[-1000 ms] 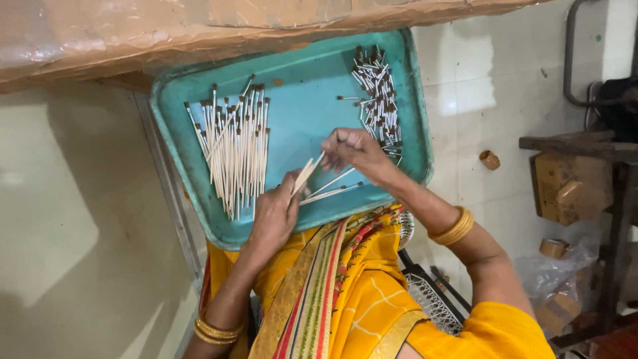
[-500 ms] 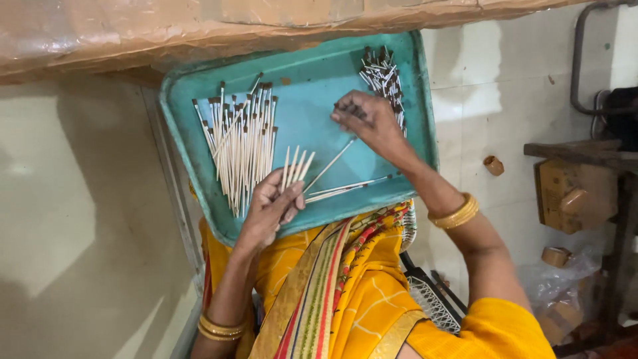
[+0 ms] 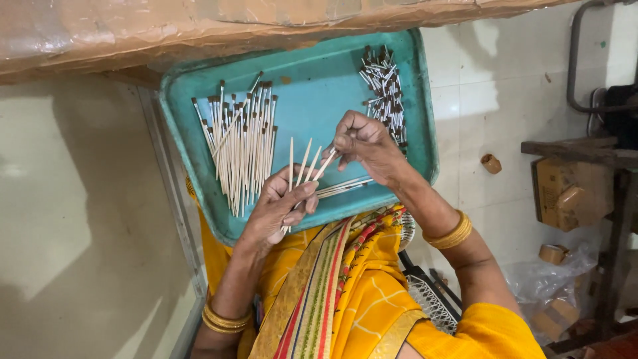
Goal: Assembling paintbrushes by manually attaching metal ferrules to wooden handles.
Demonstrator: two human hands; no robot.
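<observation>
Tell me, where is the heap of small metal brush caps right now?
In the head view, the heap of metal caps lies in the far right corner of the teal tray, just beyond the right hand and right of the laid-out brush sticks.

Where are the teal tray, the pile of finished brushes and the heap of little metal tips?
teal tray [image 3: 319,73], head view, bare floor of the tray near its far rim.
pile of finished brushes [image 3: 240,143], head view, middle of the pale sticks.
heap of metal tips [image 3: 385,90], head view, centre of the heap.
</observation>
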